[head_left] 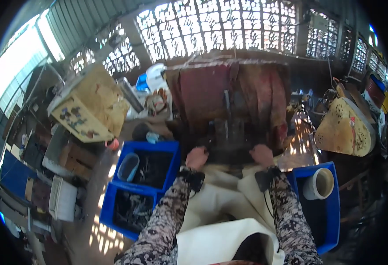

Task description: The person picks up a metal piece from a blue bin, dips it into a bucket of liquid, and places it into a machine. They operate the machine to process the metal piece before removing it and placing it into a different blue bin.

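My left hand (197,158) and my right hand (262,154) are stretched forward at about the same height, a little apart. Both have their fingers curled closed. Whatever they grip is lost in the dark, blurred area between them. Just beyond them stands a machine draped with reddish-brown cloth (207,90), its opening in deep shadow. A grey upright bar (227,106) shows in the middle of the drape. Camouflage-patterned sleeves cover my arms, and a cream apron (216,194) lies over my lap.
To the left sit blue bins (134,191) with thin metal-looking pieces and a pale oval tub (128,168). On the right, another blue bin (335,212) holds a whitish bucket (319,184). A yellowish box (90,106) and a yellowish machine housing (346,130) stand farther out.
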Motion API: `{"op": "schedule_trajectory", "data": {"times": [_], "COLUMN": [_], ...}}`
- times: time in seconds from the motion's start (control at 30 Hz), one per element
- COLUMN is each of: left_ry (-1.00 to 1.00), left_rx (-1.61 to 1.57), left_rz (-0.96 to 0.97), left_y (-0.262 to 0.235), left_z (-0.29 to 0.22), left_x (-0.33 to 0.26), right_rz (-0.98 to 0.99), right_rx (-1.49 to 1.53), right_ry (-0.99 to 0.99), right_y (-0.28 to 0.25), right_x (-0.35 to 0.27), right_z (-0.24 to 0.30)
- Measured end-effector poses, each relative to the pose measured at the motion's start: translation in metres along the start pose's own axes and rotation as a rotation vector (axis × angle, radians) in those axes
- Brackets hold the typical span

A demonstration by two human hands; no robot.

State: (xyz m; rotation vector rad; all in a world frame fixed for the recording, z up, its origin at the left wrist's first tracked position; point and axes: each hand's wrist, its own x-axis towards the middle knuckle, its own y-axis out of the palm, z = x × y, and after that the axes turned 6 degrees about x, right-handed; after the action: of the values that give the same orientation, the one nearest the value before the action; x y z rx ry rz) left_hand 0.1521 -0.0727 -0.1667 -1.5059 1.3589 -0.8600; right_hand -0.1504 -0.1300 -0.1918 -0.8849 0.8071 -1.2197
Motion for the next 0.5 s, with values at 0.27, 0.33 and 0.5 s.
{"op": "schedule_trajectory", "data": {"times": [0.27,0.33,0.5], "left_ry": [0.037,0.11,0.128], "left_rx": [-0.076,-0.032,-0.019], "left_rz": [-0.188,-0.383,-0.232], "left_y": [0.014,0.032,0.031], "left_z": [0.01,0.026,0.014], "left_x": [0.019,0.028,0.016], "right_rz": [0.01,0.018,0.19], "right_rx": [-0.061,-0.036,0.002], "right_ry": [-0.017,-0.04,0.038], "right_y": [0.007,0.013,0.004], "right_x": [0.022,0.032,0.034], "right_z": [-0.009,-0.01,-0.026]}}
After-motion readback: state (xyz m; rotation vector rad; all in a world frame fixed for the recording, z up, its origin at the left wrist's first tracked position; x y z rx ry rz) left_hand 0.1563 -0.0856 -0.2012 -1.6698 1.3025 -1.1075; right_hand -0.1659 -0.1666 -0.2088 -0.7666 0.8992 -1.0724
